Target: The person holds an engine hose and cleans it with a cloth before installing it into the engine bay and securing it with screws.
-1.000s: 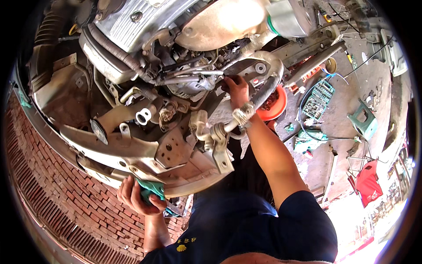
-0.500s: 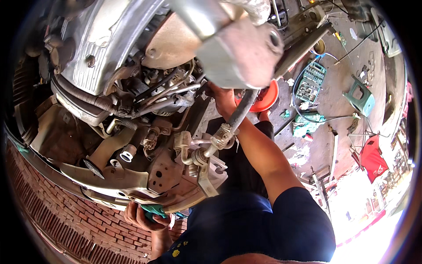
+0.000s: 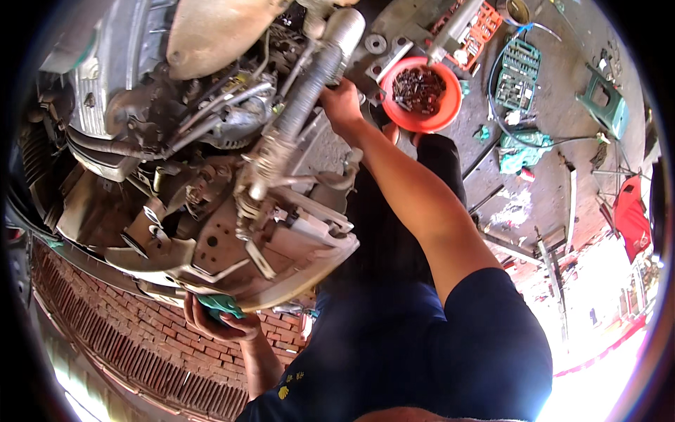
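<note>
My left hand (image 3: 223,328), low on the left, is curled round a green cloth (image 3: 221,304) at the outer edge of a pale car body panel (image 3: 299,280). My right arm stretches forward past the dismantled engine bay. At its end, my right hand (image 3: 342,105) is closed beside a thick ribbed hose with a metal end (image 3: 305,95); its fingertips and whatever they grip are hidden. Metal pipes and wiring lie left of that hand, around the engine (image 3: 242,116). An orange-red bowl (image 3: 455,90) full of dark bolts stands to its right on the floor.
Beyond the bowl lie an orange socket case (image 3: 485,28) and a teal socket case (image 3: 517,74). A green stool (image 3: 606,105), a green bag (image 3: 522,156), a cable and metal bars are on the floor at right. Brick paving (image 3: 151,320) lies at lower left.
The view has shifted, so the engine bay sits further left and the bowl shows fully. A grey metal block no longer covers the area by my right hand. My left hand still holds the cloth.
</note>
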`<state>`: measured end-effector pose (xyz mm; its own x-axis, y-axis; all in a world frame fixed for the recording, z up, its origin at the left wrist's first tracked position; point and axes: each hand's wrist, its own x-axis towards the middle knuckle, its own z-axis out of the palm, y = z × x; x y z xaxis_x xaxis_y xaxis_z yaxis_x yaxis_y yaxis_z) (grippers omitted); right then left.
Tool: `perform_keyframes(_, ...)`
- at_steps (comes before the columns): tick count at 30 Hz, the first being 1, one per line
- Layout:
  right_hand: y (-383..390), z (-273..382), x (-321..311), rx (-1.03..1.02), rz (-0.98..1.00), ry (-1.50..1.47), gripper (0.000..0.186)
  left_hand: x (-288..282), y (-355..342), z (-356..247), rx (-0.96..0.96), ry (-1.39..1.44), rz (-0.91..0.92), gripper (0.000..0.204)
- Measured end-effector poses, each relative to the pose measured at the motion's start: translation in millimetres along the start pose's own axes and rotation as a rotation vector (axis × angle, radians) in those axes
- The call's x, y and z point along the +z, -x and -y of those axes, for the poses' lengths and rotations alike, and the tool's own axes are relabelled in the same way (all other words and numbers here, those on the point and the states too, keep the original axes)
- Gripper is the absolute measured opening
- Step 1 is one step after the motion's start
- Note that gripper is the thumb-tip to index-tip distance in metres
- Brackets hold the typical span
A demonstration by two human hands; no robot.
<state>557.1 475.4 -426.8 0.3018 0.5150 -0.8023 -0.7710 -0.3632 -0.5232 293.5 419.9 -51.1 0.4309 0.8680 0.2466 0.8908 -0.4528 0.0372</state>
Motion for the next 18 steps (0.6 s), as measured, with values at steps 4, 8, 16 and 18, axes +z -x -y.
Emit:
perform_keyframes(4,-21.3,-8.4,-0.9,-0.03,0.102,-0.177,0.019,5.8,-2.9,-5.7,0.025,-0.028,-0.047,0.059)
perform_keyframes(8,-31.6,-22.2,-1.9,-0.004,0.081,-0.208,0.02,7.7,-4.5,-7.4,0.041,-0.058,-0.054,0.06)
perform_keyframes(16,-39.4,-18.6,13.7,-0.057,0.131,-0.055,0.02,10.1,3.3,3.9,0.038,-0.04,-0.065,0.067)
perform_keyframes(18,-40.3,-22.6,12.4,-0.049,0.122,-0.043,0.02,1.8,5.8,10.4,0.032,-0.066,-0.039,0.068)
